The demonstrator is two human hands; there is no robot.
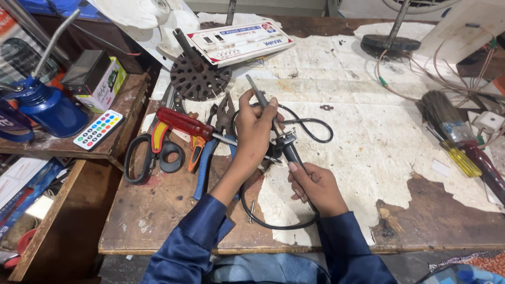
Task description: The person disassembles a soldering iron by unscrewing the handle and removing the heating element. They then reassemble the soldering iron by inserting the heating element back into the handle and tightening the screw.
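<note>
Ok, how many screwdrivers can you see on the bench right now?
3. A red-handled screwdriver lies left of the left hand, over the pliers. A yellow-handled one and a dark red-handled one lie side by side at the right edge. Clutter may hide others.

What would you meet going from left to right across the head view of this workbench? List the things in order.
Blue oil can → remote with coloured buttons → black-handled scissors → red-handled screwdriver → left hand on the soldering iron → right hand → paintbrush → yellow-handled screwdriver.
</note>
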